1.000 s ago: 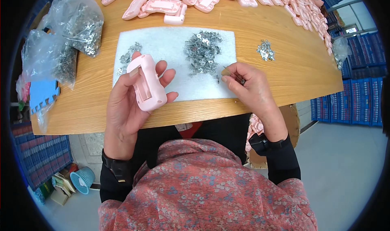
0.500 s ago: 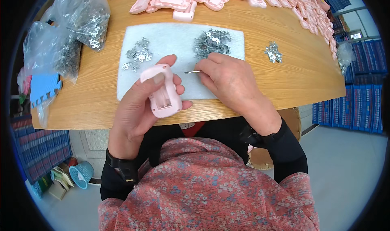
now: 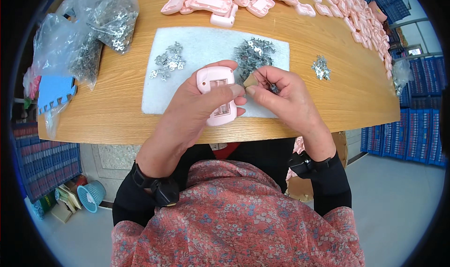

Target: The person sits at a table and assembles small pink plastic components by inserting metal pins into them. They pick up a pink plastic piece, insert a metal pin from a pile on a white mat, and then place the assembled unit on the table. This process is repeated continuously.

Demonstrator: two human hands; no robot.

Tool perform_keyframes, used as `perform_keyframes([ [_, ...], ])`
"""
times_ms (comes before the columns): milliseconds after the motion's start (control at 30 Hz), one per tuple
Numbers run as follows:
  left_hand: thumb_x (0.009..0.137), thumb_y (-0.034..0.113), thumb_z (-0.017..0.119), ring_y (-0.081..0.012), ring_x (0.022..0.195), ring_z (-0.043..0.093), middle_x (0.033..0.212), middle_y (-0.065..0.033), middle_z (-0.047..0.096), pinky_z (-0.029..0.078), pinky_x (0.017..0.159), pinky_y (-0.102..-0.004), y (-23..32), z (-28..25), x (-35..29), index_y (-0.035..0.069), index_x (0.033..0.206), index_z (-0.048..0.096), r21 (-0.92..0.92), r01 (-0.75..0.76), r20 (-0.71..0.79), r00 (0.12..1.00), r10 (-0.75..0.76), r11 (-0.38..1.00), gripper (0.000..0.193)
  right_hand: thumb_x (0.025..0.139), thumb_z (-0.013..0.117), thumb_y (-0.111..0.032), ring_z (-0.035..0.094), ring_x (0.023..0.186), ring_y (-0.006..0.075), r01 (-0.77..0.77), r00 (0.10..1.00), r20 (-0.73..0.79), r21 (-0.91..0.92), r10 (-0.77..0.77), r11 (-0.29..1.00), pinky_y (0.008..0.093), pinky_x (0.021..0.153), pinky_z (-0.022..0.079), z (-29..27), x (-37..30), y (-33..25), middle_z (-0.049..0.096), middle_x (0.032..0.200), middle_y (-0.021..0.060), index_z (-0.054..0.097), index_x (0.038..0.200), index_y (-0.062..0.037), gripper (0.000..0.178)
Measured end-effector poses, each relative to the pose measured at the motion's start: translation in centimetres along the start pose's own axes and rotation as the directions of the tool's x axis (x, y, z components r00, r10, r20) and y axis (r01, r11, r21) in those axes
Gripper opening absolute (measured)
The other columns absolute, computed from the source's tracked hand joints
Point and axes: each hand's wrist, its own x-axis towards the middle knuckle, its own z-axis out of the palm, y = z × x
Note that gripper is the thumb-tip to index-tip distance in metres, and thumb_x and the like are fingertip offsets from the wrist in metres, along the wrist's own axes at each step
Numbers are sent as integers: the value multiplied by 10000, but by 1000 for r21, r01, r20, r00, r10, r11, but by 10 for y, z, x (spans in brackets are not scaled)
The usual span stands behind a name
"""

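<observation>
My left hand (image 3: pixel 187 102) is closed round a pink plastic casing (image 3: pixel 219 118) with a rectangular battery compartment facing up. The left thumb lies across the casing's right side, beside the compartment, where small metal parts show. Close against that thumb tip, my right hand (image 3: pixel 290 95) has its thumb and index finger pinched together. A tan covering (image 3: pixel 251 80) shows at the pinching fingertips; what they hold is hidden. Dark metal bits (image 3: pixel 273 87) peek out between the curled right fingers. Just beyond lies a heap of small metal pieces (image 3: pixel 253 53) on a white mat (image 3: pixel 211 41).
A smaller metal pile (image 3: pixel 168 61) lies on the mat's left; another (image 3: pixel 321 68) sits on the wooden table (image 3: pixel 347 98) to the right. Pink casings (image 3: pixel 211 3) crowd the far edge. Clear bags (image 3: pixel 110 23) of metal parts and a blue foam piece (image 3: pixel 55 92) stand left.
The casing has turned in my left hand and shifted right. My right hand has moved right and come up to the casing; the thin metal tip it held out is no longer visible.
</observation>
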Motion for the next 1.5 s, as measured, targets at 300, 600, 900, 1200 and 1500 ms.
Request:
perform_keyframes([
  [300, 881, 73, 698, -171, 832, 684, 966, -90, 648, 613, 744, -342, -8, 8, 5, -12, 1297, 496, -43, 54, -9, 998, -55, 998, 470, 910, 699, -179, 407, 698, 26, 2, 1000, 31, 123, -6, 992, 205, 605, 352, -9, -2, 6, 491, 746, -73, 596, 842, -37, 188],
  [600, 896, 67, 673, -195, 838, 686, 1035, -115, 625, 618, 752, -353, -12, 10, 2, 0, 1366, 411, -242, 112, 35, 994, -107, 964, 543, 913, 696, -183, 460, 730, 34, -46, 997, -48, 160, 54, 986, 220, 657, 417, 0, -6, -8, 559, 760, -55, 643, 859, -4, 194],
  [900, 901, 87, 684, -187, 851, 686, 1048, -114, 622, 617, 757, -354, -11, 6, 0, 10, 1375, 391, -358, 142, 93, 989, -116, 923, 562, 953, 660, -164, 549, 812, 43, -7, 1000, -16, 450, 16, 893, 218, 714, 456, 10, -13, 3, 651, 862, -14, 653, 1012, -10, 165],
  [1200, 979, 271, 564, -220, 909, 677, 985, -121, 652, 606, 818, -451, -12, 10, -3, 22, 1382, 426, -123, 94, 85, 993, -84, 988, 493, 938, 677, -172, 491, 685, 36, -165, 985, 59, 576, 161, 801, 203, 627, 407, 0, -12, -1, 611, 796, -32, 648, 953, -36, 139],
  [1500, 1052, 379, 249, -266, 923, 666, 1018, -142, 639, 590, 814, -532, -6, 6, -6, 13, 1323, 483, -217, 247, 166, 963, -213, 944, 512, 893, 688, -130, 548, 656, 100, 159, 986, -30, -158, -166, 975, 257, 608, 456, 1, -13, -28, 618, 751, 42, 654, 897, 21, 155],
])
